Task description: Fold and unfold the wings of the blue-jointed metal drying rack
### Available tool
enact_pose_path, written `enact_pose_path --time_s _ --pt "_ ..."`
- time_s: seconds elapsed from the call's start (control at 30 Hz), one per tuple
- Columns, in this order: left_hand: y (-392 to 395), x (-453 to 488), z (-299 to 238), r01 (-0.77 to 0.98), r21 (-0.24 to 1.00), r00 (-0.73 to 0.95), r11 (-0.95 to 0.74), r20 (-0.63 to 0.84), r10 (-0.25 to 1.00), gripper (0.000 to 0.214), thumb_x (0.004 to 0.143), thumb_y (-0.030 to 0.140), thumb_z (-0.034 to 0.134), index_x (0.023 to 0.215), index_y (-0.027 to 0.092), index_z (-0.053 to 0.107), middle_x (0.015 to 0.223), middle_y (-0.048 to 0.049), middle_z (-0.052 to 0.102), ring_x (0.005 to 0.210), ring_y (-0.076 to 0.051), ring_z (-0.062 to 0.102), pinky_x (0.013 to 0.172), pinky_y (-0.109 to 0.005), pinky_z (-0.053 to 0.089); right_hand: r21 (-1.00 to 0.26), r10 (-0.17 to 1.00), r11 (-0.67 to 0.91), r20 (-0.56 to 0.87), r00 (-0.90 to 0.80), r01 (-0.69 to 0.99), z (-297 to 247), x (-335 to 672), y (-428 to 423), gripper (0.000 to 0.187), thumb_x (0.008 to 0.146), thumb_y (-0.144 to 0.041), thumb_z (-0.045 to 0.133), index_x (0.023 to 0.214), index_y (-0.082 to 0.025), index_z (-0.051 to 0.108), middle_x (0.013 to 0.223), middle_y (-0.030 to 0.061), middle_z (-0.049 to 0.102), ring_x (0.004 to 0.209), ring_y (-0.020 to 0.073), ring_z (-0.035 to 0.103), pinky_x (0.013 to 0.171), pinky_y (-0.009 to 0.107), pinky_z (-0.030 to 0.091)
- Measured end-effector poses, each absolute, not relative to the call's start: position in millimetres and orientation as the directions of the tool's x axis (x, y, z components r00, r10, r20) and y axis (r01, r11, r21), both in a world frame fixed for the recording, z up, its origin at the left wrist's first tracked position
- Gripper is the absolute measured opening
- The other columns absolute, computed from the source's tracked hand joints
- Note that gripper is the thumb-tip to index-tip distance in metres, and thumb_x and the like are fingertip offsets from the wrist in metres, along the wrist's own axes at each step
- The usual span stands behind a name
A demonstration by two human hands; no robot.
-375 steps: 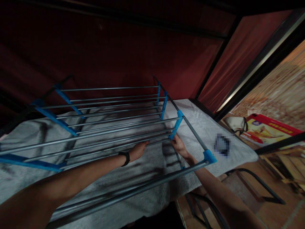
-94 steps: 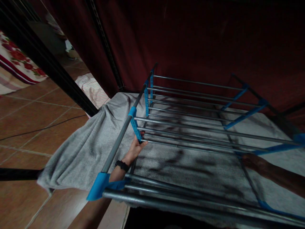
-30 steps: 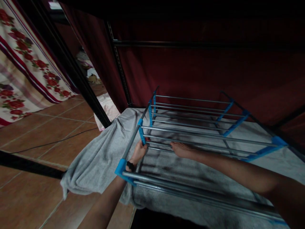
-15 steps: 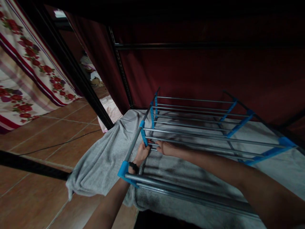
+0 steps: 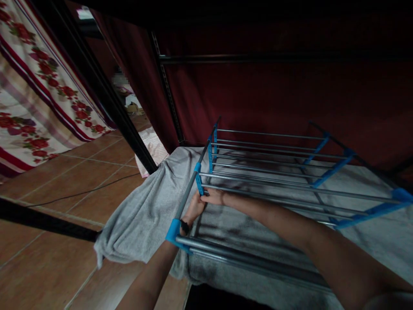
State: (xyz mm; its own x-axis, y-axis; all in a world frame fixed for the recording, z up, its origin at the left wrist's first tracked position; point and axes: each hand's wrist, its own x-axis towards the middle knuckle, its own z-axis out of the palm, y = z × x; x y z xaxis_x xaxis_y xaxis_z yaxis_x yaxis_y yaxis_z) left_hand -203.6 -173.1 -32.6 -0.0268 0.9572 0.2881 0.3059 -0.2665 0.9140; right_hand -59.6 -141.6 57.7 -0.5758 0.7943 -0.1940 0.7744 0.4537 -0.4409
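A shoe-rack-like frame of metal tubes and blue plastic brackets lies across a grey blanket. My left hand reaches under the near side tube, its fingers closed around the lower end of a blue bracket. My right hand meets it there, fingers pinched at the end of a low tube beside that bracket. Most of this tube is hidden behind my right hand and forearm; its far part shows near the right-hand bracket. Whether the tube end sits inside the bracket is hidden by my fingers.
The grey blanket hangs over the left edge above a tiled floor. Black metal posts and a low black bar frame the left side. Dark red cloth hangs behind; a cable crosses the floor.
My right hand has moved left along the tube, up against the bracket and my left hand. My left hand keeps its place on the bracket. The view has shifted slightly.
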Motion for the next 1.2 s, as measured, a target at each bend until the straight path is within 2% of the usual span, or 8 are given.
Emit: enact_pose_path --time_s 0.13,0.23,0.43,0.7,0.87,1.03,1.2 --pt "-171.4 -204.8 -34.6 0.311 0.914 -0.022 -0.260 0.281 0.960 0.026 0.077 0.015 0.053 0.101 0.018 0.065 0.105 -0.0114 0.074 0.109 -0.030 0.068 0.106 -0.053 0.051 -0.453 0.770 0.483 -0.188 -0.610 0.749 54.1 -58.9 -140.7 0.039 0.102 -0.040 0.051 0.133 -0.022 0.065 0.124 0.0074 0.074 0.111 0.0244 0.069 0.094 0.032 0.052" --pt "-171.0 -205.3 -35.9 0.317 0.916 -0.023 -0.246 0.267 0.963 0.024 0.078 0.016 0.054 0.098 0.019 0.065 0.102 -0.0098 0.075 0.109 -0.030 0.068 0.105 -0.050 0.053 -0.440 0.770 0.488 -0.189 -0.609 0.754 51.1 -58.0 -139.7 0.040 0.101 -0.044 0.049 0.134 -0.024 0.064 0.123 0.0064 0.074 0.110 0.0257 0.069 0.092 0.034 0.052" --pt "-171.6 -204.7 -34.5 0.324 0.914 -0.024 -0.244 0.265 0.964 0.029 0.079 0.019 0.053 0.104 0.021 0.067 0.102 -0.0086 0.075 0.107 -0.030 0.069 0.104 -0.052 0.053 -0.399 0.762 0.554 -0.110 -0.638 0.731 50.0 -54.5 -141.0 0.043 0.101 -0.045 0.046 0.134 -0.025 0.064 0.129 0.0070 0.072 0.116 0.0276 0.068 0.097 0.037 0.051" --pt "-170.3 -205.2 -32.4 0.344 0.907 -0.029 -0.245 0.271 0.962 0.027 0.081 0.018 0.052 0.105 0.020 0.066 0.106 -0.0101 0.075 0.115 -0.030 0.065 0.110 -0.050 0.049 -0.378 0.821 0.473 -0.138 -0.554 0.796 47.9 -57.0 -150.5 0.042 0.105 -0.047 0.040 0.133 -0.029 0.066 0.128 0.0055 0.073 0.117 0.0245 0.068 0.098 0.035 0.051" --pt "-171.6 -207.1 -33.5 0.353 0.904 -0.020 -0.241 0.265 0.964 0.029 0.082 0.019 0.053 0.108 0.019 0.065 0.106 -0.0105 0.074 0.113 -0.030 0.066 0.108 -0.051 0.050 -0.396 0.790 0.514 -0.128 -0.600 0.761 48.8 -56.4 -146.9 0.037 0.102 -0.041 0.046 0.129 -0.027 0.067 0.129 0.0060 0.072 0.115 0.0248 0.068 0.095 0.034 0.051" --pt "-171.9 -207.8 -34.0 0.365 0.905 -0.027 -0.220 0.247 0.969 0.019 0.083 0.017 0.055 0.098 0.024 0.064 0.099 -0.0066 0.075 0.107 -0.028 0.065 0.106 -0.046 0.051 -0.400 0.779 0.516 -0.149 -0.609 0.758 49.0 -54.8 -144.0 0.037 0.101 -0.040 0.047 0.128 -0.024 0.067 0.127 0.0068 0.073 0.112 0.0252 0.069 0.091 0.033 0.052" --pt "-171.2 -207.5 -34.9 0.370 0.903 -0.021 -0.219 0.243 0.970 0.014 0.084 0.018 0.055 0.095 0.021 0.063 0.099 -0.0077 0.074 0.105 -0.028 0.064 0.106 -0.046 0.051 -0.391 0.787 0.511 -0.148 -0.600 0.766 50.5 -55.3 -146.9 0.038 0.102 -0.040 0.046 0.129 -0.023 0.067 0.129 0.0092 0.072 0.115 0.0266 0.068 0.094 0.034 0.051"
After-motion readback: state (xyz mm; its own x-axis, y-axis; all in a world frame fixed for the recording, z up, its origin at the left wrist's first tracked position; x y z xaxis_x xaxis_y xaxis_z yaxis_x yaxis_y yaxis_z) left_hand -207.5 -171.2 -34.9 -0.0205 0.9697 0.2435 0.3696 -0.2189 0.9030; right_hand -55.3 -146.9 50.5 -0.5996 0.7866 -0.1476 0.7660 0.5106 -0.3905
